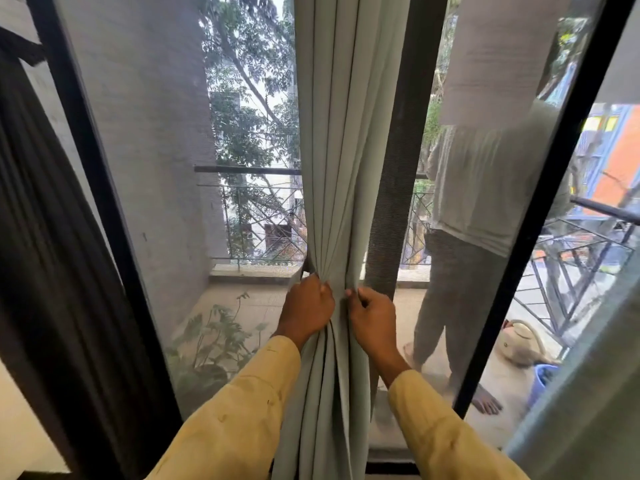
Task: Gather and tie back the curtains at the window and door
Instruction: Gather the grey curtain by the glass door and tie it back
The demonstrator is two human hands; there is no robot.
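Note:
A pale green curtain (pixel 341 150) hangs gathered into a narrow bunch in front of the black-framed screen door (pixel 104 202). My left hand (pixel 306 308) grips the left side of the bunch at waist height, fingers curled round the folds. Close beside it, my right hand (pixel 372 317) pinches the right edge of the same bunch. Both arms wear yellow sleeves. A dark strap or tie end (pixel 306 265) shows just above my left hand. A dark curtain (pixel 41 237) hangs at the far left.
Behind the mesh a person (pixel 485 202) stands barefoot on the balcony at the right. A leafy plant (pixel 214 341) grows at the lower left outside. A watering can (pixel 519 341) and blue pot (pixel 543 379) sit by the railing (pixel 263 220). Another pale curtain edge (pixel 588 410) hangs at the lower right.

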